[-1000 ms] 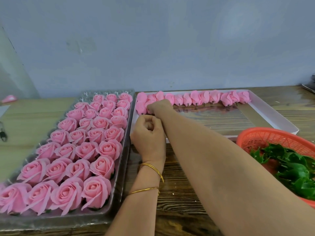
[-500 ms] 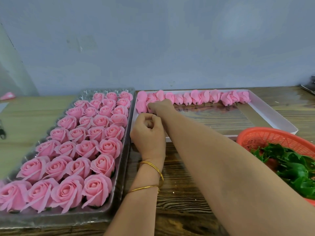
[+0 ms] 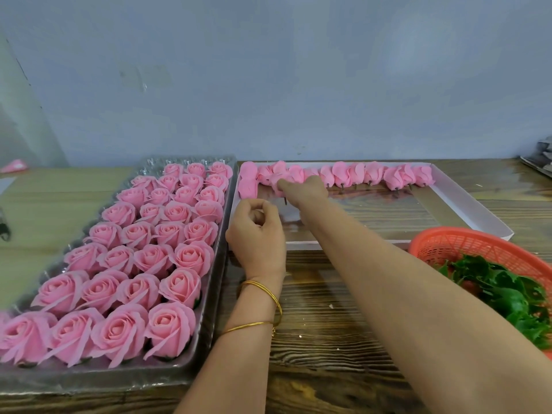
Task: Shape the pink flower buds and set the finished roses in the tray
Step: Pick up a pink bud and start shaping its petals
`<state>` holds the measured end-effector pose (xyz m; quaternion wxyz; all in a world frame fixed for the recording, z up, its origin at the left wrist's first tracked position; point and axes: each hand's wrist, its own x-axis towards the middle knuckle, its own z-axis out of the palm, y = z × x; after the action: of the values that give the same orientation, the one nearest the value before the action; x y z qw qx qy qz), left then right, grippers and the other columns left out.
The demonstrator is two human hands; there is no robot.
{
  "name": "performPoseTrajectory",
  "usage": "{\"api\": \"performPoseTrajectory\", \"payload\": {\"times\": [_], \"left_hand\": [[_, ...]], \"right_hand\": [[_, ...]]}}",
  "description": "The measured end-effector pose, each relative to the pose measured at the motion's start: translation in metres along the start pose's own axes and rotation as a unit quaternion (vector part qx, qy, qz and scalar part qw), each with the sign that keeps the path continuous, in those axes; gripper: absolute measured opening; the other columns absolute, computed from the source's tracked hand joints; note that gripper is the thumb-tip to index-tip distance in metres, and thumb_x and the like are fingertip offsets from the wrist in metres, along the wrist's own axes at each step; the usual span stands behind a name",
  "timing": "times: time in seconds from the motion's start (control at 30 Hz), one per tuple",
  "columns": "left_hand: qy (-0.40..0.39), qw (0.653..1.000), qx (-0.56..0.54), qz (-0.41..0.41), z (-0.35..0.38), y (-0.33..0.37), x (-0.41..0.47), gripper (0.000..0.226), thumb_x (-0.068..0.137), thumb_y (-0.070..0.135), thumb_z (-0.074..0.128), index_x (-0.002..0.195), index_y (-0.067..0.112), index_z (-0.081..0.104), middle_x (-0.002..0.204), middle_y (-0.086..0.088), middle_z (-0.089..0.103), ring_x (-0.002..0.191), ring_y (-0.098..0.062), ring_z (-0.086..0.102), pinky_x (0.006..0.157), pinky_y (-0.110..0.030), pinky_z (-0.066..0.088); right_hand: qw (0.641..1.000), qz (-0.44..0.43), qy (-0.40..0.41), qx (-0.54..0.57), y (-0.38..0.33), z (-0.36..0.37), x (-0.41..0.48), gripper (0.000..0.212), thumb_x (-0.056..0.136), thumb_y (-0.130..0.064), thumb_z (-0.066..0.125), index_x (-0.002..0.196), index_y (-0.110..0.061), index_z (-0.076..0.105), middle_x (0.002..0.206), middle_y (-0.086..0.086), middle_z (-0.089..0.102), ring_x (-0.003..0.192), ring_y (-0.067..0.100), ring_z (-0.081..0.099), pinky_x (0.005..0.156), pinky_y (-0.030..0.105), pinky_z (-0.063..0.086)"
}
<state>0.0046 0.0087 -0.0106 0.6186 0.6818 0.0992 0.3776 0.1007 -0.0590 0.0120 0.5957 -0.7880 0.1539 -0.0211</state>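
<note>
Pink flower buds, petals closed, lie in a row along the far wall of the white box, with their dark stems pointing to its near side. The right hand has its fingers clamped on one bud at the box's left end. The left hand, over the box's near-left corner, has its fingers curled together, with nothing seen in them. Finished roses face up in the tray just left of the box.

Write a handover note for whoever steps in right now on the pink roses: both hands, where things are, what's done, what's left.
Left hand: curled, nothing seen in it, at the near left corner of the white box.
Right hand: pinching a bud at the left end of the bud row along the box's far wall.
Done: the clear tray on the left is nearly full of finished roses; free cups show only at its far end.
Left: shape the pinched bud, then the remaining row.
</note>
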Motion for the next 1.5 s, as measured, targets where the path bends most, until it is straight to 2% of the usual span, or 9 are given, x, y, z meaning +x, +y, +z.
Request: {"api": "performPoseTrajectory", "payload": {"times": [0.1,0.23,0.33,0.5,0.67,0.77,0.93,1.1,1.5], "left_hand": [[-0.009,1.000,-0.010,0.008,0.000,0.001,-0.001,0.031,0.086,0.006,0.060,0.066,0.029,0.055,0.054,0.011,0.052,0.054,-0.002,0.049,0.055,-0.011,0.039],[-0.021,0.999,-0.041,0.022,0.000,0.005,-0.002,0.027,0.086,0.005,0.062,0.074,0.029,0.057,0.068,0.014,0.056,0.064,0.005,0.053,0.061,-0.006,0.040],[-0.060,0.995,-0.078,-0.008,0.000,0.006,-0.004,0.010,0.087,0.014,0.065,0.090,0.022,0.060,0.090,0.007,0.056,0.075,0.005,0.054,0.068,-0.015,0.048],[-0.126,0.983,-0.124,-0.047,0.001,0.008,-0.007,0.031,0.083,0.034,0.072,0.106,0.021,0.056,0.120,-0.005,0.046,0.092,0.009,0.055,0.078,-0.006,0.046],[-0.254,0.958,-0.109,-0.076,0.003,0.011,-0.004,0.064,0.064,0.057,0.070,0.113,0.016,0.062,0.126,-0.016,0.055,0.115,-0.018,0.058,0.098,-0.034,0.050],[-0.285,0.947,-0.130,-0.074,0.003,0.010,-0.006,0.065,0.064,0.051,0.070,0.111,0.006,0.064,0.116,-0.019,0.062,0.110,-0.024,0.063,0.098,-0.041,0.050],[-0.312,0.939,-0.125,-0.073,0.001,0.010,-0.007,0.055,0.067,0.046,0.070,0.106,0.008,0.065,0.103,-0.013,0.069,0.101,-0.021,0.066,0.091,-0.039,0.054],[-0.326,0.924,-0.158,-0.122,0.003,0.012,-0.005,0.064,0.067,0.044,0.073,0.114,0.003,0.061,0.110,-0.022,0.064,0.105,-0.029,0.065,0.096,-0.050,0.051],[-0.289,0.937,-0.151,-0.129,0.003,0.007,-0.004,0.030,0.079,0.005,0.075,0.106,-0.001,0.064,0.093,-0.011,0.070,0.090,-0.019,0.069,0.080,-0.032,0.058]], "right_hand": [[1.000,-0.015,0.009,0.011,0.000,-0.012,-0.010,0.024,0.078,-0.024,0.069,0.084,-0.010,0.050,0.080,0.003,0.048,0.071,0.021,0.045,0.052,0.025,0.032],[0.998,-0.069,0.008,-0.001,-0.001,-0.026,-0.032,0.047,0.078,-0.021,0.070,0.051,-0.018,0.031,0.038,-0.011,0.029,0.047,0.015,0.026,0.048,0.028,0.021],[0.995,-0.100,-0.012,0.026,0.005,-0.034,-0.051,0.050,0.078,-0.017,0.071,0.040,-0.020,0.040,0.031,-0.014,0.027,0.039,0.009,0.030,0.053,0.027,0.030],[0.982,-0.138,-0.055,0.113,0.016,-0.046,-0.073,0.028,0.084,-0.018,0.071,0.060,-0.007,0.062,0.053,-0.001,0.047,0.059,0.013,0.044,0.066,0.034,0.041],[0.969,-0.135,-0.102,0.179,0.026,-0.055,-0.078,0.017,0.089,-0.015,0.068,0.082,0.000,0.073,0.077,0.014,0.069,0.074,0.021,0.062,0.078,0.037,0.054],[0.959,-0.144,-0.135,0.202,0.032,-0.056,-0.080,0.015,0.089,-0.011,0.068,0.090,0.003,0.072,0.079,0.011,0.073,0.076,0.017,0.069,0.075,0.028,0.055],[0.942,-0.177,-0.185,0.216,0.035,-0.059,-0.082,0.022,0.089,-0.005,0.067,0.069,-0.014,0.071,0.068,0.002,0.071,0.070,0.012,0.068,0.070,0.022,0.055],[0.946,-0.210,-0.173,0.177,0.038,-0.064,-0.081,0.006,0.088,-0.003,0.068,0.090,-0.005,0.073,0.079,0.000,0.074,0.080,0.009,0.069,0.080,0.028,0.059],[0.936,-0.257,-0.226,0.086,0.040,-0.077,-0.085,0.020,0.085,0.003,0.068,0.099,-0.009,0.074,0.100,0.013,0.075,0.096,0.015,0.067,0.092,0.033,0.053]]}}
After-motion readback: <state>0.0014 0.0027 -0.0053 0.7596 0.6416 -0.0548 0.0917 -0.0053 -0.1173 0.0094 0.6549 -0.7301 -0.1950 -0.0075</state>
